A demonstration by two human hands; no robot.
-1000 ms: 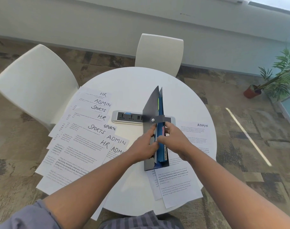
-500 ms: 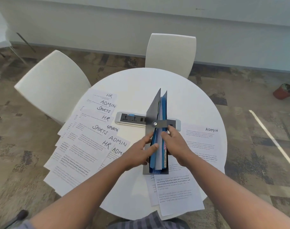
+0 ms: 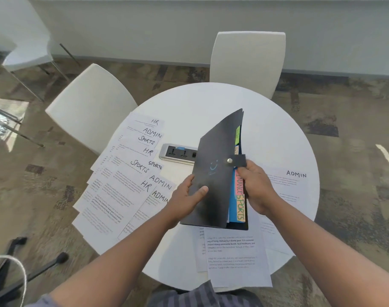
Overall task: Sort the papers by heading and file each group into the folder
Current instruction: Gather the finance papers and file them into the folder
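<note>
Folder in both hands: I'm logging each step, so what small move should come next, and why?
Probably spread the folder wider at one tab. The left hand holds the front cover, the right hand pinches the dividers by the SPORTS tab, and the fanned papers lie unsorted on the table.

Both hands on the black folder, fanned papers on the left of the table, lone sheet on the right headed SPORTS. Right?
Not quite. In the head view the lone sheet on the right is headed ADMIN, not SPORTS. The rest holds: left hand and right hand both hold the black folder, and the fanned papers lie on the table's left.
</note>
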